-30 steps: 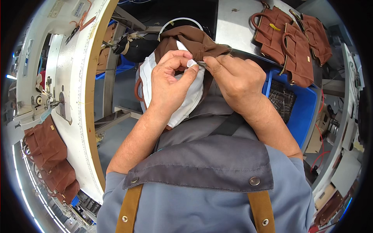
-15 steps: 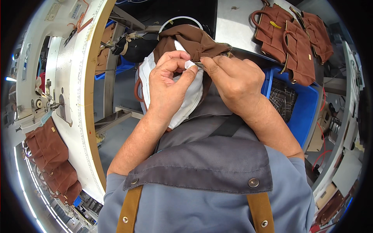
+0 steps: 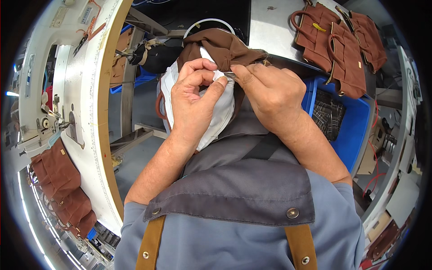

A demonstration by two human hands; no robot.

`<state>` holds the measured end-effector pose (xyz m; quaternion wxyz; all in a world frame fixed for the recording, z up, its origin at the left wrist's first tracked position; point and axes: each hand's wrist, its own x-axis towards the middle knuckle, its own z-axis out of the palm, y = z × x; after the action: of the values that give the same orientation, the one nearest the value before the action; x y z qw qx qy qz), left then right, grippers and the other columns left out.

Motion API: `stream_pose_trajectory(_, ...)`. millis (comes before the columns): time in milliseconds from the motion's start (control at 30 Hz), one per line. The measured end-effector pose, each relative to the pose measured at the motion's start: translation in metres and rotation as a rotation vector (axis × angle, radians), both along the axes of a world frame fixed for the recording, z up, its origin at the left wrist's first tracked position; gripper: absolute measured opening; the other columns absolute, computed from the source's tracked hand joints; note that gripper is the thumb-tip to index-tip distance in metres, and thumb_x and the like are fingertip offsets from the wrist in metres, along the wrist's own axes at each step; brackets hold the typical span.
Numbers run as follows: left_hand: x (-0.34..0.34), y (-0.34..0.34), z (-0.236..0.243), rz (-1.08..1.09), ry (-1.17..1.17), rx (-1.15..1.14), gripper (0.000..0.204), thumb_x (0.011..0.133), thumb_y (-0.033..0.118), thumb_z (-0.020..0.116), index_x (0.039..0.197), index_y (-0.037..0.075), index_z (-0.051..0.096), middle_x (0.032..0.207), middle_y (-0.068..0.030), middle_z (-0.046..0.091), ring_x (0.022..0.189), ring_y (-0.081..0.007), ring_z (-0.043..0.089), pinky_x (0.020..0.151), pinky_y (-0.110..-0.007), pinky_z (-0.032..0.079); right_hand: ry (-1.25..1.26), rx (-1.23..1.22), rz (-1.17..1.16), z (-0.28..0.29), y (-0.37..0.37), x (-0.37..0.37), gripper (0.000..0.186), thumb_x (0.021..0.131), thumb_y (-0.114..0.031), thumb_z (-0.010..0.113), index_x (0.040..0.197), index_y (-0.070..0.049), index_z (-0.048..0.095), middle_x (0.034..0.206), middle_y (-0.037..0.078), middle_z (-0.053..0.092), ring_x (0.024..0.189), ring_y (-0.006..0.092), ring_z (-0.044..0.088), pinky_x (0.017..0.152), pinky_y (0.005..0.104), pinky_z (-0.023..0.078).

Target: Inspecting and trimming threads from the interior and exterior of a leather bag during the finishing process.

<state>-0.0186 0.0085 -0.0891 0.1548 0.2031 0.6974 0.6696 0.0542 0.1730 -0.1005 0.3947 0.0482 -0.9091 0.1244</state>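
Observation:
A bag of brown cloth [image 3: 218, 44] with white lining [image 3: 221, 118] lies bunched over my lap, partly inside out. One brown handle [image 3: 160, 104] sticks out at its left side. My left hand [image 3: 192, 100] is closed, pinching a small fold of white material [image 3: 218, 74] between thumb and fingers. Close beside it, my right hand [image 3: 275, 92] is closed around a thin metal tool [image 3: 228, 72]. Only the tool's narrow tip shows, touching or nearly touching the white fold; my fingers hide the rest, so its kind is unclear.
At left stands a white sewing machine table [image 3: 96, 135] with brown bags [image 3: 63, 180] beside it. More brown bags [image 3: 344, 63] rest on a metal-topped table [image 3: 272, 33] at far right. A blue bin [image 3: 355, 121] holding dark checked cloth [image 3: 327, 114] sits by my right arm.
The white fold at my left fingertips has shifted slightly, and the metal tip has moved a little with it. Both hands keep nearly the same place and grip.

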Motion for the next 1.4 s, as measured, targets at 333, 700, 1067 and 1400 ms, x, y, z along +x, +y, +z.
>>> stream_pose_trajectory(333, 0.004, 0.002, 0.001, 0.022, -0.025, -0.005, 0.007, 0.086, 0.001, 0.072, 0.08, 0.0, 0.067, 0.113, -0.0068, 0.055, 0.095, -0.0097, 0.057, 0.083, -0.026, 0.048, -0.123, -0.03, 0.014, 0.011, -0.001, 0.005, 0.024, 0.075, -0.01, 0.074, 0.099, -0.009, 0.073, 0.075, 0.0, 0.067, 0.062, 0.0138, 0.063, 0.051, 0.0278, 0.042)
stream_pose_trajectory(700, 0.008, -0.005, -0.003, -0.033, 0.175, -0.093, 0.01, 0.082, 0.001, 0.075, 0.081, 0.001, 0.065, 0.112, -0.0067, 0.052, 0.098, -0.0143, 0.056, 0.081, -0.027, 0.048, -0.136, -0.554, 0.1, 0.002, 0.027, -0.009, 0.051, 0.07, -0.023, 0.086, 0.114, -0.009, 0.064, 0.088, 0.006, 0.062, 0.076, 0.0203, 0.066, 0.06, 0.033, 0.052)
stream_pose_trajectory(1067, 0.0, -0.019, 0.012, -0.066, 0.213, -0.141, 0.008, 0.081, 0.001, 0.075, 0.082, 0.001, 0.066, 0.111, -0.0067, 0.05, 0.094, -0.014, 0.055, 0.082, -0.026, 0.047, -0.466, -1.137, 0.215, -0.044, 0.042, -0.036, 0.033, 0.087, -0.032, 0.077, 0.096, -0.001, 0.071, 0.086, 0.011, 0.071, 0.081, 0.0215, 0.068, 0.073, 0.0317, 0.052)
stream_pose_trajectory(1400, -0.008, -0.069, 0.078, -0.016, 0.104, -0.081, 0.005, 0.086, 0.006, 0.07, 0.09, 0.003, 0.069, 0.109, -0.0161, 0.073, 0.134, -0.0359, 0.05, 0.114, -0.05, 0.032, -0.156, -1.393, 0.206, -0.023, 0.101, -0.063, 0.025, 0.091, -0.026, 0.076, 0.102, -0.003, 0.073, 0.087, -0.002, 0.069, 0.076, 0.0061, 0.059, 0.07, 0.0227, 0.049)
